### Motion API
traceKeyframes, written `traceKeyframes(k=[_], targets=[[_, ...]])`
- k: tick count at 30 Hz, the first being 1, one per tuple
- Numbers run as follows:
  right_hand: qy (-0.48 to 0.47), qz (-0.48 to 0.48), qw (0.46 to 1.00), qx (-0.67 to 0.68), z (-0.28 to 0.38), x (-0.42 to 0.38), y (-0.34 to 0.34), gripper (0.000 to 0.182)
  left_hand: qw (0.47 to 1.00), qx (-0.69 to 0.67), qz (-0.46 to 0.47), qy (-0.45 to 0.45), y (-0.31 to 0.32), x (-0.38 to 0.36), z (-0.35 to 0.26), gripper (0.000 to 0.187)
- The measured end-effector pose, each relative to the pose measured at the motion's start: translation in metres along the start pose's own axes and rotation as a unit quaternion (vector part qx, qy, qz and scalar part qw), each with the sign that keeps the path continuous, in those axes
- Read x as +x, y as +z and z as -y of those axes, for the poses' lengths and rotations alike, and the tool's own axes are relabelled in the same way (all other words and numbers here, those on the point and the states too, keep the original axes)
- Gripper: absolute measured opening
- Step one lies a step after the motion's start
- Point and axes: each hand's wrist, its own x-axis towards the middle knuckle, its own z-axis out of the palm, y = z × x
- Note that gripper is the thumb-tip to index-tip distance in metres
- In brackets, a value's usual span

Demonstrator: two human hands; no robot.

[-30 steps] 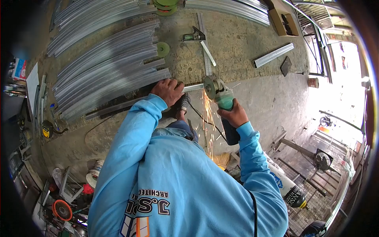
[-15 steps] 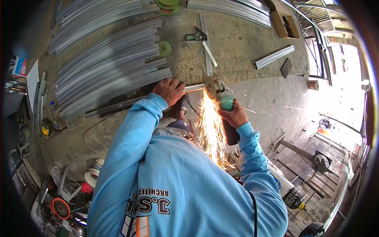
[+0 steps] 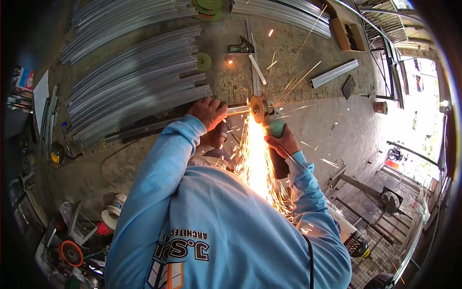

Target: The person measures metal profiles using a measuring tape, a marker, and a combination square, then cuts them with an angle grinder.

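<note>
We are gripping the angle grinder [image 3: 275,127] in our right hand [image 3: 285,142] and holding the metal bar [image 3: 237,111] at the workbench [image 3: 288,62] edge with our left hand [image 3: 208,113]; the disc [image 3: 258,109] is apparently touching it.

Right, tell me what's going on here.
Someone in a blue top is working metal with a grinder. Their right grip holds the tool, and the left grip holds down a metal bar by the worktable. The disc is against the bar, throwing bright sparks toward the wearer. How deep it has gone can't be seen.
</note>
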Motion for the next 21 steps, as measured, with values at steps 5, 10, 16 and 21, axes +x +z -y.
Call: traceKeyframes(k=[5,10,16,21], targets=[[0.006,-0.01,0.998,-0.062,-0.015,0.0,-0.001,0.074,1.0,-0.003,-0.006,0.001,-0.001,-0.001,0.0,0.037],[0.011,-0.03,0.999,-0.025,-0.015,0.008,0.003,0.076,1.0,-0.002,-0.007,0.007,0.002,-0.001,0.002,0.036],[0.007,-0.063,0.99,-0.123,0.0,-0.008,0.006,0.077,1.0,-0.017,-0.021,0.01,0.002,-0.001,0.002,0.037],[-0.035,-0.043,0.979,0.197,-0.011,-0.007,0.025,0.08,0.999,0.008,-0.019,0.026,0.0,0.001,0.001,0.037]])
